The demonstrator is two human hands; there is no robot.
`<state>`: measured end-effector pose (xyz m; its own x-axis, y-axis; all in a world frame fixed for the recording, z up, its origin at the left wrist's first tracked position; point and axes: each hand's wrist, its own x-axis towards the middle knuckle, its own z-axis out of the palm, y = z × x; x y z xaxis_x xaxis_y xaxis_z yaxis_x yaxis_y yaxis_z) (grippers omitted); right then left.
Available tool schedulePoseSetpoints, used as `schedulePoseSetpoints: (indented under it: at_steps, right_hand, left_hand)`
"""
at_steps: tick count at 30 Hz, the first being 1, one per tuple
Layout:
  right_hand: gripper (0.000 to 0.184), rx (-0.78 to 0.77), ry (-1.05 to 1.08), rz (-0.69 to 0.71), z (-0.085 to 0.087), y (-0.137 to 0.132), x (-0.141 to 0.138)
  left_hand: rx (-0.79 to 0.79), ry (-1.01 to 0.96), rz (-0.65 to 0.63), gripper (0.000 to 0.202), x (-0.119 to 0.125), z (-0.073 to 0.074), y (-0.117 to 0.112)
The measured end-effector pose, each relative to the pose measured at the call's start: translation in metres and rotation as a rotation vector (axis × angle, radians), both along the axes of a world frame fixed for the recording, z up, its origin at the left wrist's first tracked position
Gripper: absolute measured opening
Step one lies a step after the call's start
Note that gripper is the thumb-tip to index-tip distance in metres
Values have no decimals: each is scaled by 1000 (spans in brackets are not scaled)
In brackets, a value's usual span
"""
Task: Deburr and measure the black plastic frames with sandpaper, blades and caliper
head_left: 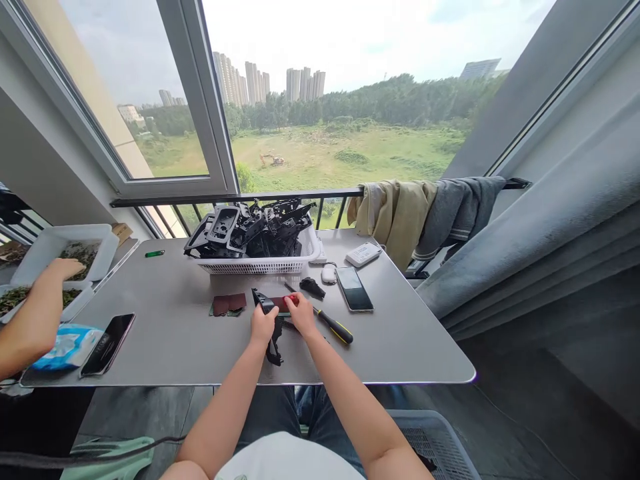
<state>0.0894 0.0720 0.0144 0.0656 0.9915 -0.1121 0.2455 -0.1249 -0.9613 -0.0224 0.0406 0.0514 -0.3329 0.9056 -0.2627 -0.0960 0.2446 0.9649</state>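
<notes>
My left hand (263, 323) is closed around a black plastic part (265, 302), a long, irregular moulding whose lower end (273, 350) hangs below my fingers. My right hand (301, 315) pinches a small bright red item (291, 299) against or close to that part; its kind is too small to make out. Behind the fingers lies a dark red strip (281, 305), partly covered. Just right of my right hand rests a screwdriver (336, 327) with a black and yellow handle. Another black plastic piece (313, 288) lies beyond it.
A white basket (250, 267) heaped with black plastic parts stands at the back. Reddish-brown sheets (229, 305) lie at left. Phones (355, 290) (107, 345), a white case (329, 273) and a blue packet (67, 347) are on the table. Another person's arm (37, 320) reaches over tubs at far left.
</notes>
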Motion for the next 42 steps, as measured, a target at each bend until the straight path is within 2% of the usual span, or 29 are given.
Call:
schedulePoseSetpoints:
  at_steps: [3,5,10,14,18,23,27,31,34,37,39,42]
  right_hand:
    - [35,-71,42,-33,0,8,6]
    - [34,-86,101,-29,1,2,7]
    - [34,-72,303,-39,5,-35,15]
    - [50,-37,449,-157,6,-68,46]
    - [60,47,521,-373,4,-107,99]
    - [63,140,446,-752,-8,-184,173]
    - [58,121,299,-1045,-29,-250,221]
    - [40,-47,172,-1243,-58,-301,259]
    - [33,-212,108,-1303,-75,-327,276]
    - [33,-323,73,-1298,-83,-339,282]
    - [32,-345,61,-1257,-82,-337,282]
    - [32,-294,43,-1148,-70,-315,279]
  left_hand:
    - [18,193,-54,15,8,-1,3]
    - [38,294,-118,11,13,2,3]
    - [100,482,-325,6,34,10,-7]
    - [165,601,-568,8,67,16,-26]
    - [263,695,-854,6,118,26,-53]
    - [374,745,-1307,4,198,26,-95]
    - [411,775,-1650,12,265,10,-133]
    - [375,868,-1865,32,315,-14,-165]
    - [339,943,-1944,38,325,-33,-173]
    - [349,944,-1969,37,317,-45,-164]
    - [372,905,-1949,36,308,-46,-153]
    - [446,793,-1859,31,293,-36,-133]
